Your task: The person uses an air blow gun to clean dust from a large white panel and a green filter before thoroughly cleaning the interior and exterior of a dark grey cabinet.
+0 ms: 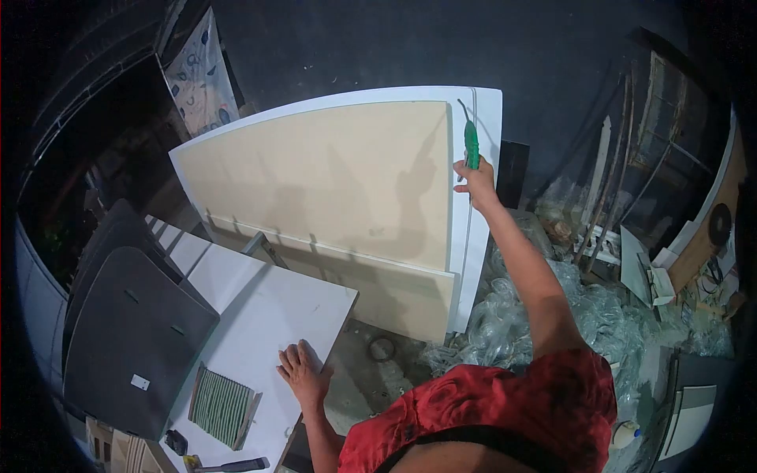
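My right hand (477, 181) reaches out toward the upper right edge of a large standing panel. Its fingers are closed around a green-handled tool (471, 142) with a thin, dark, slightly bent tip pointing up. The panel has a white border (481, 236) and a beige face (355, 173), with a narrow strip crossing its lower part. My left hand (306, 377) lies flat with fingers spread on a white board (276, 315), near its right edge. A rectangular piece with green stripes (223, 408) rests on that board, left of this hand.
Dark grey curved panels (130, 331) lean at the left. A dark-handled tool (236, 465) and a small black object (175, 441) lie at the board's near end. Crumpled clear plastic (520, 315) covers the floor at right, with poles (611, 181) behind. A dark ring (382, 348) lies on the floor.
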Available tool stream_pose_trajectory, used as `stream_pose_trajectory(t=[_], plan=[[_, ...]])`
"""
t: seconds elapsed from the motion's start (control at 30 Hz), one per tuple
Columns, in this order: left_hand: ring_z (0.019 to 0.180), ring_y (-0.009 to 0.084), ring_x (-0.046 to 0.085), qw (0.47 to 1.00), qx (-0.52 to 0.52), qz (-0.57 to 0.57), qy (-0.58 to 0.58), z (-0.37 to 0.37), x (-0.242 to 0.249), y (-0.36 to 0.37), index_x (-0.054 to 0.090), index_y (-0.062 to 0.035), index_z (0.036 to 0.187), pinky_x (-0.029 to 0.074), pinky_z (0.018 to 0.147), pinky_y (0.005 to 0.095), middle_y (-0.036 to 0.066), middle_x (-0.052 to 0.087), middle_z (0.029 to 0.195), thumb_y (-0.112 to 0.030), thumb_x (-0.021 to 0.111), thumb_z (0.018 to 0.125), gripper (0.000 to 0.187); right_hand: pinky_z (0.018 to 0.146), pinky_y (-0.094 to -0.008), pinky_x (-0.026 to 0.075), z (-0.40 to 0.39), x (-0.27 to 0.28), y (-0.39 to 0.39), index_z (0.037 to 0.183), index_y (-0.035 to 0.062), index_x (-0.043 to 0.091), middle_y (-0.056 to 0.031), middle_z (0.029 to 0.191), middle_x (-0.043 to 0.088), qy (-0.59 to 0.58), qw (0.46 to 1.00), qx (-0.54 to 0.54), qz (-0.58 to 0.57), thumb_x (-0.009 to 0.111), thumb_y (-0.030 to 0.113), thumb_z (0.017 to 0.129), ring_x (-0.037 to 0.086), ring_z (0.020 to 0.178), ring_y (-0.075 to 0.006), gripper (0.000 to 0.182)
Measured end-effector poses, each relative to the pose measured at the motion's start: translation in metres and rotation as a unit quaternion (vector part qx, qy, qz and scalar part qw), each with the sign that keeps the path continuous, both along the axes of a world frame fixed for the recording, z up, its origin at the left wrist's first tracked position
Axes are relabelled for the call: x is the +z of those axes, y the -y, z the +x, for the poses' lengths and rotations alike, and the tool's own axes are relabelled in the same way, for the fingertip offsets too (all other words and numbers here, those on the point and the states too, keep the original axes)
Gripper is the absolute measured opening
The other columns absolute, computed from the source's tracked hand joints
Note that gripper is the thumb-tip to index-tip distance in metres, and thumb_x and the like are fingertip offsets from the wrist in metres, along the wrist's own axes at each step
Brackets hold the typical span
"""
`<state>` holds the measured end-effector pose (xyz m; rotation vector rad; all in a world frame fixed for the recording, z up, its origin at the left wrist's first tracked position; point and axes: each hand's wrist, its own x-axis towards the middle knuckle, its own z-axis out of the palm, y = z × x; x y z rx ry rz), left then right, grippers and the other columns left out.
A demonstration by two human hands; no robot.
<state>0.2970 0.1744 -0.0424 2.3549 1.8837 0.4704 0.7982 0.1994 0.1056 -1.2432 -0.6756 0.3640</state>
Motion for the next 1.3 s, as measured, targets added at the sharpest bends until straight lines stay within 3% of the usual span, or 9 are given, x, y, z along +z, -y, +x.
stream_pose_trajectory(t=[0.1, 0.57, 0.83, 1.1, 1.3], plan=[[0.139, 0.0391, 0.021, 1.000, 0.003, 0.007, -0.003, -0.001, -0.004, -0.002, 0.036, -0.0131, 0.142, 0.015, 0.112, 0.0569, 0.015, 0.035, 0.144, -0.032, 0.081, 0.061, 0.095, 0.050, -0.0311, 0.054, 0.011, 0.005, -0.014, 0.092, 0.0046, 0.053, -0.0028, 0.080, 0.051, 0.012, 1.000, -0.006, 0.015, 0.070, 0.015, 0.076, 0.055, 0.071, -0.0145, 0.025], [0.140, 0.0385, 0.020, 1.000, 0.001, 0.013, -0.004, -0.003, -0.009, -0.005, 0.038, -0.0126, 0.141, 0.015, 0.113, 0.0549, 0.015, 0.035, 0.145, -0.035, 0.082, 0.061, 0.094, 0.048, -0.0325, 0.056, 0.029, 0.006, -0.018, 0.091, 0.0024, 0.053, -0.0045, 0.078, 0.051, 0.012, 0.999, -0.036, -0.021, 0.069, 0.011, 0.075, 0.056, 0.068, -0.0167, 0.024], [0.139, 0.0392, 0.021, 1.000, -0.002, 0.015, -0.008, -0.004, -0.011, -0.006, 0.039, -0.0123, 0.140, 0.016, 0.113, 0.0555, 0.015, 0.035, 0.145, -0.033, 0.082, 0.060, 0.093, 0.047, -0.0301, 0.055, 0.035, 0.000, 0.009, 0.091, 0.0028, 0.055, -0.0038, 0.078, 0.052, -0.009, 0.997, -0.076, 0.028, 0.069, 0.011, 0.076, 0.055, 0.065, -0.0145, 0.022], [0.137, 0.0411, 0.024, 1.000, -0.012, 0.028, -0.007, -0.003, -0.009, -0.004, 0.038, -0.0114, 0.139, 0.018, 0.111, 0.0572, 0.016, 0.037, 0.141, -0.031, 0.080, 0.062, 0.090, 0.047, -0.0315, 0.056, 0.042, 0.000, 0.019, 0.094, 0.0009, 0.053, -0.0064, 0.085, 0.053, -0.028, 0.994, -0.108, -0.003, 0.068, 0.009, 0.076, 0.058, 0.075, -0.0191, 0.024], [0.137, 0.0423, 0.024, 0.999, -0.028, 0.037, 0.001, -0.006, -0.010, -0.003, 0.038, -0.0102, 0.139, 0.018, 0.110, 0.0588, 0.017, 0.037, 0.140, -0.031, 0.079, 0.063, 0.089, 0.051, -0.0332, 0.056, 0.046, -0.001, 0.024, 0.099, 0.0025, 0.055, -0.0060, 0.089, 0.053, 0.000, 0.993, -0.109, -0.045, 0.068, 0.012, 0.077, 0.056, 0.077, -0.0181, 0.027]])
